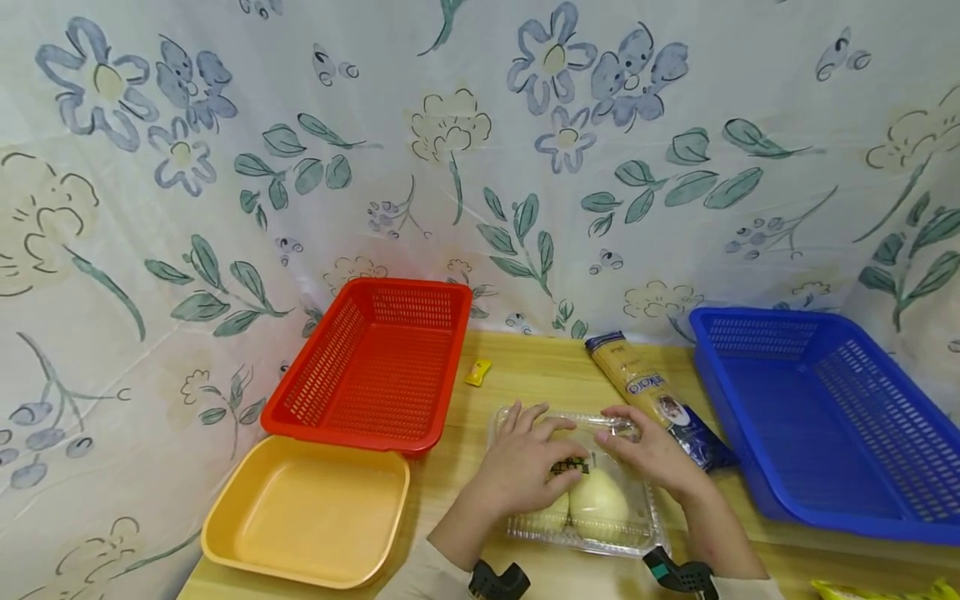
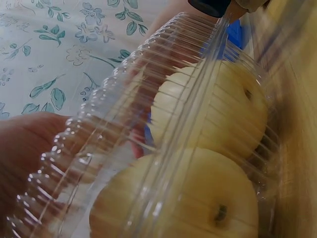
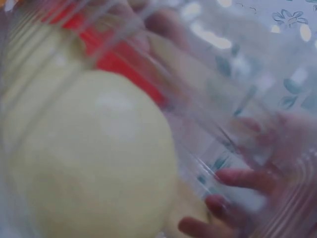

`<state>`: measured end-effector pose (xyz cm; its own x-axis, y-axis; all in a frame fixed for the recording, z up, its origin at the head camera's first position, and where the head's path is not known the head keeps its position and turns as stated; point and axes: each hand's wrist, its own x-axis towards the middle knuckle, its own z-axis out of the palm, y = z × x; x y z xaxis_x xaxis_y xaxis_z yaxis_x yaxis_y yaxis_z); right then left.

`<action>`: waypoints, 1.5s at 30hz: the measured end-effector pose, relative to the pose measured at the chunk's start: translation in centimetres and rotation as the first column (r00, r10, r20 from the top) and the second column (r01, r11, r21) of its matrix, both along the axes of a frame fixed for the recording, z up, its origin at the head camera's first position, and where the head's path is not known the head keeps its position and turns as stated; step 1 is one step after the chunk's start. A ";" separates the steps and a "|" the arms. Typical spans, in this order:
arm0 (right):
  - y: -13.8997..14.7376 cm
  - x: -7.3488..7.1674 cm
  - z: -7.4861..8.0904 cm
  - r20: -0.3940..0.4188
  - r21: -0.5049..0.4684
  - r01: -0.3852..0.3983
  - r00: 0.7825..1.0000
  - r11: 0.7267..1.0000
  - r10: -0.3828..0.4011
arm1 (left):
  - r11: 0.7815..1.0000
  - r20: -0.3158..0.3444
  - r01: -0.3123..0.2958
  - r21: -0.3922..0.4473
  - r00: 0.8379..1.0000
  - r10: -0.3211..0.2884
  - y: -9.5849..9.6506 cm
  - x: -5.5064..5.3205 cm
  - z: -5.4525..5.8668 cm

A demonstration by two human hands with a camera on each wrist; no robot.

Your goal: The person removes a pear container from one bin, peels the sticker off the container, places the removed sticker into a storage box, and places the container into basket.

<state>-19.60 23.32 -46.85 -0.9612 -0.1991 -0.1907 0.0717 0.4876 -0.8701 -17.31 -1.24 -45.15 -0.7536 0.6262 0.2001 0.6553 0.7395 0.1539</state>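
Near-right of red perforated basket [image 1: 375, 367]: left hand [image 1: 528, 458], fingers spread over lid [image 1: 588, 442], no pinch visible. Clear clamshell box [image 1: 641, 508] on wooden table [image 1: 540, 375], same side of basket; two yellow pears [image 1: 597, 504] inside. Pears in, lid looks down; latching unclear, so lid work seems unfinished. Ribbed edge faces near side, slightly skewed; footprint near-square, long axis uncertain. Farther right of basket: right hand [image 1: 652, 450], thumb and index apart; cannot tell whether rim pinched.

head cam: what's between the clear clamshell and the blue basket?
A pasta packet lies between clamshell and blue basket, right forearm crossing over part of that gap; head view shows it.
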 end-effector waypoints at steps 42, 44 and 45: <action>-0.1 0.2 -0.4 -0.002 0.019 0.033 0.999 0.999 -0.033 | 0.999 -0.004 -0.019 0.029 1.000 0.019 0.5 0.1 -0.3; -0.1 0.2 -0.4 -0.003 0.021 0.035 0.999 0.999 -0.035 | 1.000 0.000 -0.020 0.024 1.000 0.020 0.5 0.1 -0.3; -0.1 0.2 -0.5 -0.004 0.023 0.036 0.999 0.999 -0.036 | 0.999 0.004 -0.020 0.026 1.000 0.020 0.5 0.1 -0.3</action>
<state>-19.42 23.23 -47.35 -0.9684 -0.1600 -0.1914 0.0865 0.5046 -0.8590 -17.23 -0.79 -45.46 -0.7668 0.6055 0.2132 0.6397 0.7484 0.1754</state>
